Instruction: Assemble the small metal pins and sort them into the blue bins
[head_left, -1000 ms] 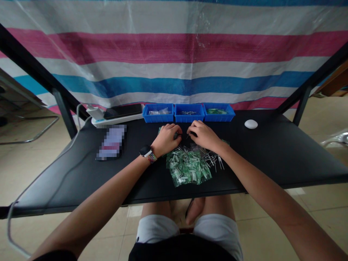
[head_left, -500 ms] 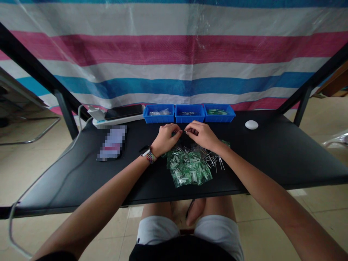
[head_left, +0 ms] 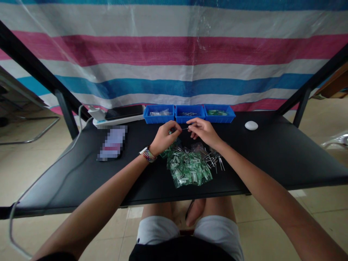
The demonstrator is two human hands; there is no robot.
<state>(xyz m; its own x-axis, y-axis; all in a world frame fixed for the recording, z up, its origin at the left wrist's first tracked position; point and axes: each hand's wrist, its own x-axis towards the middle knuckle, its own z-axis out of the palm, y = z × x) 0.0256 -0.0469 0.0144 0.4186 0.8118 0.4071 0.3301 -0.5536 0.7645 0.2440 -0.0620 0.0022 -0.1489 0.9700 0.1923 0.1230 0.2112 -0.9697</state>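
Observation:
Above the far middle of the black table, my left hand (head_left: 166,138) is closed in a pinch on a thin metal pin (head_left: 185,128). The pin spans the small gap to my right hand (head_left: 206,134), whose thumb and forefinger pinch its other end; the other fingers are loosely curled. Its exact kind is too small to make out. Below the hands lies a heap of small clear bags with green tint (head_left: 189,168), holding pale and metallic pieces. Loose metal pins (head_left: 214,160) are scattered at the heap's right side.
Three blue bins stand in a row at the back: the left bin (head_left: 159,119) has clear bags, the middle bin (head_left: 189,119) metal pins, the right bin (head_left: 219,119) green bags. A phone (head_left: 112,143) and white power strip (head_left: 100,123) lie left, a white mouse (head_left: 251,125) right.
My hands have shifted slightly, and my right hand has raised and spread its fingers a little. The gap between the hands is wider, with more of the thin pin showing.

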